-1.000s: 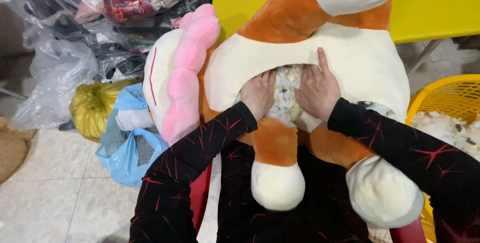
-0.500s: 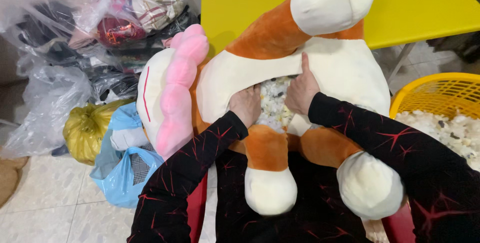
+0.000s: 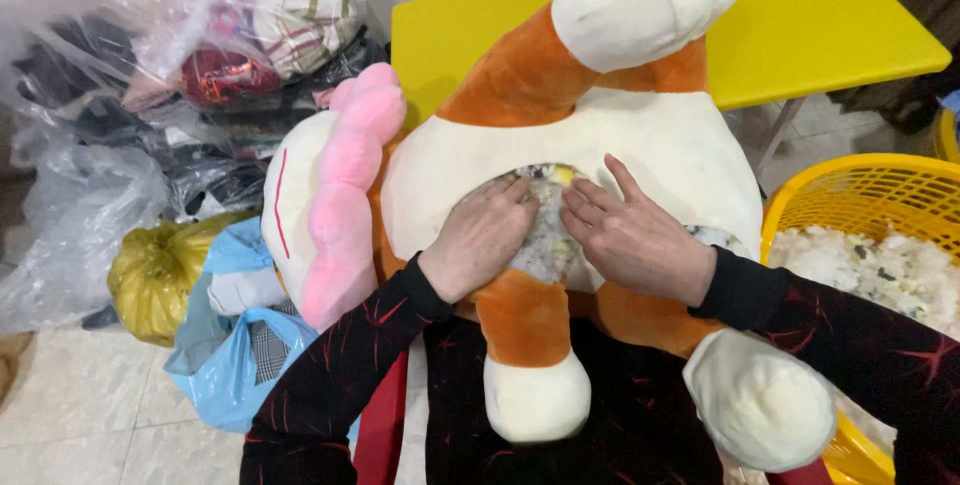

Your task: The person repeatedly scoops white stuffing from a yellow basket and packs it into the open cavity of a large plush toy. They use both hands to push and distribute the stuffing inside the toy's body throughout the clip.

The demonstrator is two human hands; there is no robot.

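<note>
A large orange and white plush toy (image 3: 600, 145) is held across the person's lap, leaning against the yellow table (image 3: 830, 25). The left hand (image 3: 480, 235) and right hand (image 3: 635, 235) are laid flat beside each other, fingers spread, grip closed on nothing, pressed on the stuffing (image 3: 548, 230) exposed at a belly opening. A yellow basket (image 3: 860, 195) of filling is seen just beside.

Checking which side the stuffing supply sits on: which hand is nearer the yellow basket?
Right. The right hand rests on the plush toy's belly beside the open seam, on the side of the yellow basket; the left hand lies farther away across the seam.
</note>
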